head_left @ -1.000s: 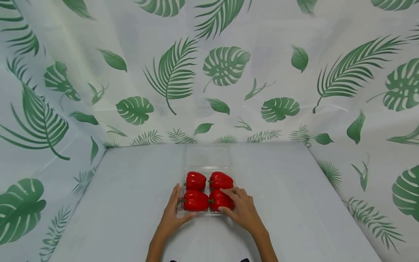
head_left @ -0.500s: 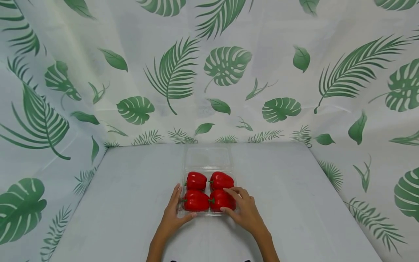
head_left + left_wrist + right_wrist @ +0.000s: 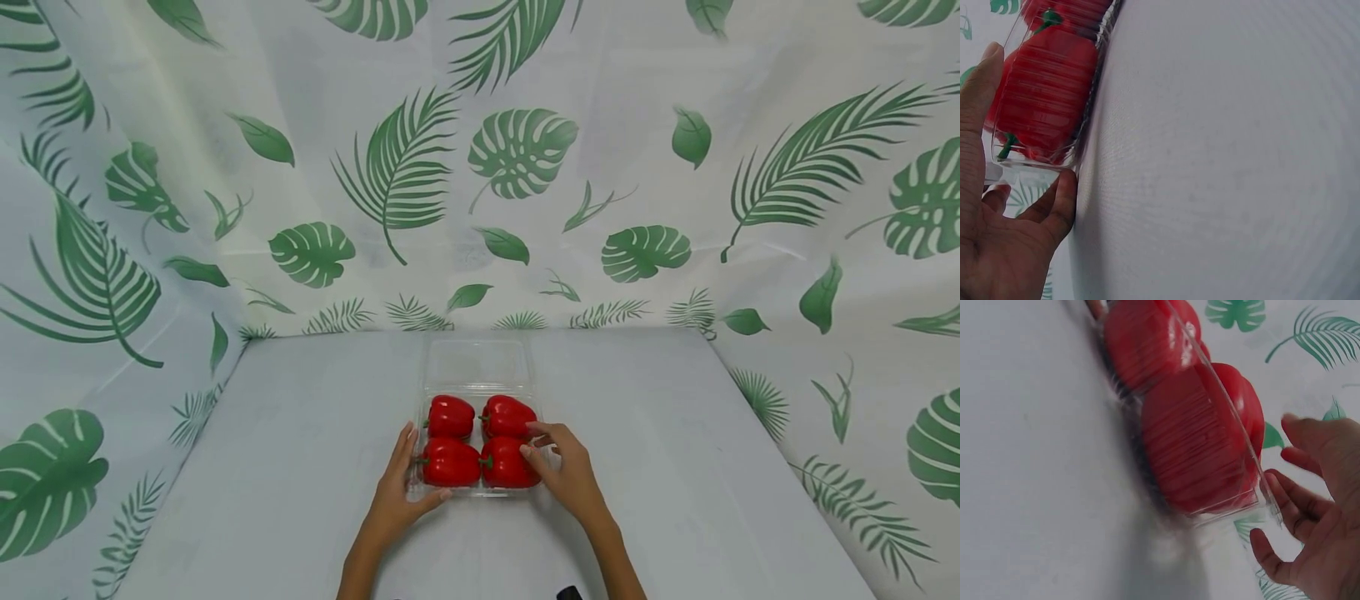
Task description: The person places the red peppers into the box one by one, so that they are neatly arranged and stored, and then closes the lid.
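Observation:
Several red bell peppers with green stems sit in a clear plastic clamshell container [image 3: 487, 494], in two rows. At the front are a left pepper [image 3: 452, 463] and a right pepper [image 3: 510, 465]; behind them lie another left pepper [image 3: 450, 417] and right pepper [image 3: 507, 416]. My left hand [image 3: 392, 498] rests at the front left corner, its fingers along the left wall and its thumb at the front edge. My right hand [image 3: 574, 477] hovers beside the front right pepper, holding nothing. In the right wrist view its loosely bent fingers [image 3: 1304, 500] are near the container's rim.
The container's lid [image 3: 477, 362] stands open toward the back of the white table [image 3: 315, 433]. A white cloth [image 3: 570, 158] with green leaf prints hangs behind the table and along both sides. A small dark object [image 3: 569, 592] shows at the bottom edge.
My right hand has let go of the front right pepper and drawn back slightly to the right, uncovering more of it. The left hand and the peppers have stayed in place.

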{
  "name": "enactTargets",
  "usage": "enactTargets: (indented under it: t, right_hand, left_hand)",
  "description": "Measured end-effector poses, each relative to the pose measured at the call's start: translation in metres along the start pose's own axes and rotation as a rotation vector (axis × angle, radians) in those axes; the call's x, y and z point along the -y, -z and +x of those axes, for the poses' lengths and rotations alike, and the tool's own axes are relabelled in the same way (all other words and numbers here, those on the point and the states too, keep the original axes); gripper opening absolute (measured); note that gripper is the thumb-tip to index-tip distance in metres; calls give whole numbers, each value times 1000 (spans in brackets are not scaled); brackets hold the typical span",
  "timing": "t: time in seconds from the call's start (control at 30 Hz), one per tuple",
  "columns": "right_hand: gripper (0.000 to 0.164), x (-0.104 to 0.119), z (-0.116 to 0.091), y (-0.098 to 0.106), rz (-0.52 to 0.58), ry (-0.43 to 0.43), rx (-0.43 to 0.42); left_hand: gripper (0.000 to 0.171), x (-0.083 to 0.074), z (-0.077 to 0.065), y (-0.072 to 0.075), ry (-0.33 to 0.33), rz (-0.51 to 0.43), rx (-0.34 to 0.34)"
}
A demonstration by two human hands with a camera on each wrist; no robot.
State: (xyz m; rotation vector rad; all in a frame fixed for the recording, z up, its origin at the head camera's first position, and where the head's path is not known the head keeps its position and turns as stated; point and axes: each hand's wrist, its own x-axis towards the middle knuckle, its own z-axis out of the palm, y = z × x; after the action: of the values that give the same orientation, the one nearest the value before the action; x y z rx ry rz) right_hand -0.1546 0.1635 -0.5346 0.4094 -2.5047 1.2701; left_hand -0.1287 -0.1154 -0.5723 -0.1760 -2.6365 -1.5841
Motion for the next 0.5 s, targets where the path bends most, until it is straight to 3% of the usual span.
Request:
enactTargets:
  t: [0.23, 0.4, 0.5]
  right_hand:
    - [28, -3, 19, 9, 261, -382, 16]
    - [32, -5, 35, 19, 361, -556, 96]
    - [35, -10, 47, 23, 340, -620, 151]
  left_hand:
    - [105, 0, 0, -1, 13, 10, 0]
    - [105, 0, 1, 0, 8, 4, -1]
    - [106, 0, 1, 0, 8, -3, 4]
